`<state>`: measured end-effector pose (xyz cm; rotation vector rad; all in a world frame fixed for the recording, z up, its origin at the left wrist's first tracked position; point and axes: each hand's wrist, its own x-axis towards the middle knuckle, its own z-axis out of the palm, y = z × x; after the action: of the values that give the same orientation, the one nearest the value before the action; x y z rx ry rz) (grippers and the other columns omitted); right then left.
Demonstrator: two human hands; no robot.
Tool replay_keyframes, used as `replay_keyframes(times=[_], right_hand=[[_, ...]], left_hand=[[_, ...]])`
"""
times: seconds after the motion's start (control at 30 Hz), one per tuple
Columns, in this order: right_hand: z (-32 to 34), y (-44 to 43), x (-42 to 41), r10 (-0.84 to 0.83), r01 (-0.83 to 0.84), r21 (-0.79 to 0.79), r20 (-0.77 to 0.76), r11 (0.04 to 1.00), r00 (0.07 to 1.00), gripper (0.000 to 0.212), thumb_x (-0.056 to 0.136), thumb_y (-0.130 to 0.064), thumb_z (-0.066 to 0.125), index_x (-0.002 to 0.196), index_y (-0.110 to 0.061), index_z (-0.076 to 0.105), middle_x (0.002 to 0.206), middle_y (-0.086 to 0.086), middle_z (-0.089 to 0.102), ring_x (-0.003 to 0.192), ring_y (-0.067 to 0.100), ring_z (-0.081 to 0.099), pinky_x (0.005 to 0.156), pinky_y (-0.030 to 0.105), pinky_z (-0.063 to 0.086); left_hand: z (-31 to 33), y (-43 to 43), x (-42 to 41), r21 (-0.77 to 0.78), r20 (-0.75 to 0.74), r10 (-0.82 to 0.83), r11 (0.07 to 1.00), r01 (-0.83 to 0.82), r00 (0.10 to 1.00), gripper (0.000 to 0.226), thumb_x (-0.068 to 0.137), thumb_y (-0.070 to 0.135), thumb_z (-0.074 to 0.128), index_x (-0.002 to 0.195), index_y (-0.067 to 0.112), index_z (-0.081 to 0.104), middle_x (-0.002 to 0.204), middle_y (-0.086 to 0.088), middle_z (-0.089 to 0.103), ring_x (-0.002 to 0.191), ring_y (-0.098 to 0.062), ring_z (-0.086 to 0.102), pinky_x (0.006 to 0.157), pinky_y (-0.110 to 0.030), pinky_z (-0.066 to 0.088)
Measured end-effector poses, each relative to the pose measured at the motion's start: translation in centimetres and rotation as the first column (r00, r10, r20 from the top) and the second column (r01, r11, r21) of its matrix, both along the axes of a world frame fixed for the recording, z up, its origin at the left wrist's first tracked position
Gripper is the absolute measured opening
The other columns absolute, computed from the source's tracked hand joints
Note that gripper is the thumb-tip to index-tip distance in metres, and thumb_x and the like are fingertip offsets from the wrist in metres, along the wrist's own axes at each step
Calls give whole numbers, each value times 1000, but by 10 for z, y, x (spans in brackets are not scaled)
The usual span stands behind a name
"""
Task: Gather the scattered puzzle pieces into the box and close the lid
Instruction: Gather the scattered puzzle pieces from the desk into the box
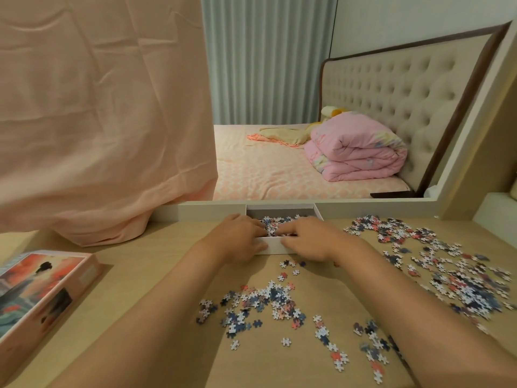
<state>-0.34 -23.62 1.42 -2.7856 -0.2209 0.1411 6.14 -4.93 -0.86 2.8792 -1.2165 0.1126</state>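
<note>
A shallow white box (275, 247) stands at the back of the table, against a mirror. Both my hands reach over its front wall. My left hand (237, 239) and my right hand (307, 239) face each other with fingers curled round a heap of puzzle pieces (275, 226) inside the box; the fingertips are buried in it. Loose pieces lie scattered on the table: a cluster in the middle (265, 301), a large spread on the right (461, 275), and a trail near my right forearm (372, 348). The pink pictured lid (47, 289) lies at the left.
A wide mirror (279, 107) behind the table reflects a bed, and a pink cloth (98, 121) hangs over its left part down onto the table. The beige tabletop (156, 261) shows bare between the lid and the box. A white ledge (498, 208) sits at far right.
</note>
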Motion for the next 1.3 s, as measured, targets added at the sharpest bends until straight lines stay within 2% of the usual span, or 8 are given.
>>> replay_keyframes(times=[0.17, 0.33, 0.5, 0.63, 0.7, 0.87, 1.07, 1.3], right_hand=[[5, 1, -20, -77, 25, 193, 268, 981, 960, 34, 95, -13, 50, 115, -25, 74, 116, -8, 70, 95, 5, 61, 93, 26, 49], [-13, 9, -37, 43, -44, -88, -12, 995, 999, 45, 95, -2, 47, 130, -24, 65, 131, -2, 62, 113, 18, 60, 101, 32, 48], [-39, 17, -46, 1, -3, -203, -8, 979, 1000, 43, 96, -10, 47, 134, -28, 55, 125, 1, 41, 106, 22, 48, 97, 39, 46], [-30, 28, -60, 55, -60, -190, -32, 980, 998, 42, 87, 5, 49, 110, -24, 68, 102, -2, 47, 87, 17, 53, 75, 29, 47], [-22, 33, -67, 86, -93, -135, -58, 986, 995, 56, 84, 13, 46, 121, -21, 69, 92, -9, 53, 80, 8, 54, 66, 20, 43], [-22, 40, -78, 37, -39, -89, -23, 995, 999, 62, 88, 11, 45, 138, -25, 58, 143, -3, 53, 127, 21, 53, 105, 35, 45], [-28, 58, -93, 128, -136, -57, -126, 989, 984, 59, 97, -49, 50, 152, -38, 32, 163, -3, 21, 149, 22, 22, 121, 41, 21], [-34, 67, -96, 136, -135, -79, 7, 988, 991, 44, 95, -41, 61, 137, -31, 58, 128, 4, 47, 124, 24, 42, 105, 38, 39]], left_hand=[[-1, 11, -12, -255, -32, 20, 967, -28, 999, 49, 94, 41, 55, 141, 30, 50, 152, 5, 39, 138, -17, 36, 113, -36, 30], [-5, 29, -43, -585, 170, 96, 811, 22, 981, 19, 92, 29, 60, 109, 29, 67, 112, 11, 52, 100, -7, 51, 79, -26, 46], [-13, 46, -74, -297, -34, 178, 938, -180, 983, 29, 95, 50, 47, 119, 37, 58, 118, 12, 47, 99, -13, 54, 77, -30, 47], [-20, 56, -91, -213, -137, 230, 943, -256, 963, 36, 95, 55, 44, 121, 39, 61, 117, 8, 46, 109, -15, 49, 88, -34, 46], [-25, 58, -97, -199, -191, 185, 954, -222, 964, 33, 95, 49, 48, 122, 38, 63, 115, 6, 47, 113, -16, 46, 96, -35, 43], [-18, 67, -113, -254, -251, 169, 939, -234, 953, 36, 97, 41, 49, 130, 30, 59, 120, 4, 48, 119, -18, 46, 102, -35, 39], [-8, 101, -139, 53, -235, 416, 908, -415, 879, 80, 72, 83, 47, 135, 34, 47, 129, 1, 38, 127, -21, 32, 100, -43, 40], [-22, 80, -146, -197, -285, 237, 934, -299, 929, 24, 94, 33, 56, 112, 23, 67, 106, -3, 46, 105, -25, 50, 90, -33, 42]])
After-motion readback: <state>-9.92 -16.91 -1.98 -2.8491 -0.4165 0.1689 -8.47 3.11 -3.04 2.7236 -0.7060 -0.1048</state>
